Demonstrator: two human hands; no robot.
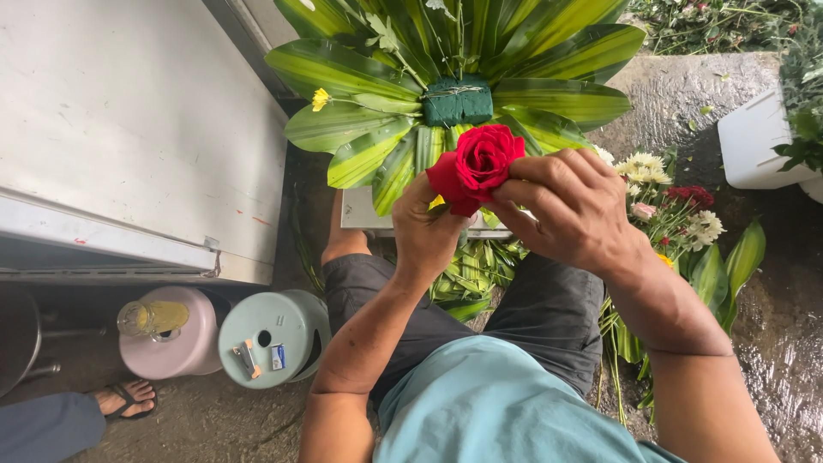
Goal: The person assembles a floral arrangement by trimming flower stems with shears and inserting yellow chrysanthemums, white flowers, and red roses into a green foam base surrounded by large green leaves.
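A red rose [480, 161] is held between both hands in front of my chest. My left hand [426, 230] grips it from below, at the base of the bloom. My right hand [566, 206] curls around its right side, fingertips on the outer petals. Just beyond the rose stands an arrangement of broad striped green leaves [369, 150] fanned around a dark green foam block [458, 101] bound with wire. One small yellow flower [320, 99] sticks out among the leaves on the left.
A bunch of white, pink and red flowers [677, 210] lies on the wet ground at my right. A white planter [754, 141] stands far right. At left are a grey metal cabinet [129, 129], two round stools [274, 339] and another person's sandalled foot [124, 399].
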